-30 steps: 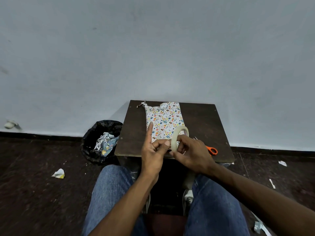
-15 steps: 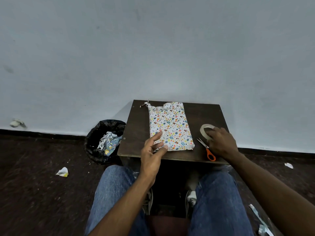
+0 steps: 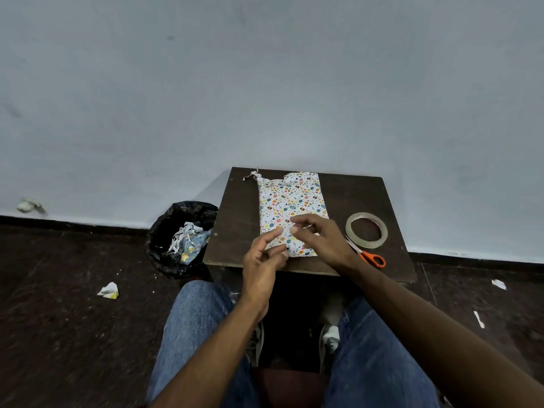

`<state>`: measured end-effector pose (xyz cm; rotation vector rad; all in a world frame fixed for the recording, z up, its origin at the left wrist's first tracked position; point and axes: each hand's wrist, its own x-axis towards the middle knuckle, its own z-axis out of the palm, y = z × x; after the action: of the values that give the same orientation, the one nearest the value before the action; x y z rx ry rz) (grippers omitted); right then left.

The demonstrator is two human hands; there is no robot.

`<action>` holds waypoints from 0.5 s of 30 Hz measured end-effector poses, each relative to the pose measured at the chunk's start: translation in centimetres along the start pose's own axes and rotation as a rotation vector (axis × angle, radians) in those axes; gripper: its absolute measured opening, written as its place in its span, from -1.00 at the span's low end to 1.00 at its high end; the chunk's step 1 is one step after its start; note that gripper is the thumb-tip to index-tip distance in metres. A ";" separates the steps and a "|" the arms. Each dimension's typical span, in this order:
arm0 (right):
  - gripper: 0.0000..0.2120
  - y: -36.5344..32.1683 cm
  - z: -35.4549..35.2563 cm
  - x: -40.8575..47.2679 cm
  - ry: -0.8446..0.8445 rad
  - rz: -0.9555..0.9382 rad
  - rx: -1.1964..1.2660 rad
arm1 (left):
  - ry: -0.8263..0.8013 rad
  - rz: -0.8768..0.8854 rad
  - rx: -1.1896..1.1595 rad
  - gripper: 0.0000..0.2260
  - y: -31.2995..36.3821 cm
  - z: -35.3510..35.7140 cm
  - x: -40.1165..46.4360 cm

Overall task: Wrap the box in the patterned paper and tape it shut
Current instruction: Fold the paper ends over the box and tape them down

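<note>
The box [image 3: 290,206], wrapped in white paper with small coloured prints, lies flat on a small dark table [image 3: 235,219], its long side pointing away from me. A twisted paper tail sticks out at its far left corner. My left hand [image 3: 263,262] hovers at the near end of the box, index and thumb reaching forward. My right hand [image 3: 322,240] covers the near right corner, its fingertips meeting those of the left. Any tape strip between the fingertips is too faint to make out. The tape roll [image 3: 366,231] lies flat on the table, right of the box.
Orange-handled scissors [image 3: 371,257] lie near the table's front right edge, just below the tape roll. A black bin [image 3: 179,240] full of paper scraps stands left of the table. Paper scraps litter the floor [image 3: 109,290]. My knees are under the table's front edge.
My right hand set the tape roll down on the table's right side and came back to the near end of the box. My left hand moved slightly forward onto the box.
</note>
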<state>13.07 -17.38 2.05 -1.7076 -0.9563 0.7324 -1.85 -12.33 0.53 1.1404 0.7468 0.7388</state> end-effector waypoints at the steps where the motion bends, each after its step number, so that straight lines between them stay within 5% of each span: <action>1: -0.85 -0.4 0.7 0.0 -0.029 0.034 0.047 | 0.001 0.002 -0.008 -0.61 0.0 0.0 0.0; 4: -0.94 -0.8 2.1 -0.4 -0.039 0.057 0.134 | 0.008 0.003 -0.033 -0.60 0.0 -0.3 0.1; 15: -0.80 -1.4 2.2 -1.0 -0.056 0.197 0.374 | -0.001 0.022 -0.012 -0.58 -0.1 -0.6 -0.1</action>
<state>10.37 -16.98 2.70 -1.4670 -0.6431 1.0240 -2.37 -12.16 0.36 1.1392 0.7290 0.7604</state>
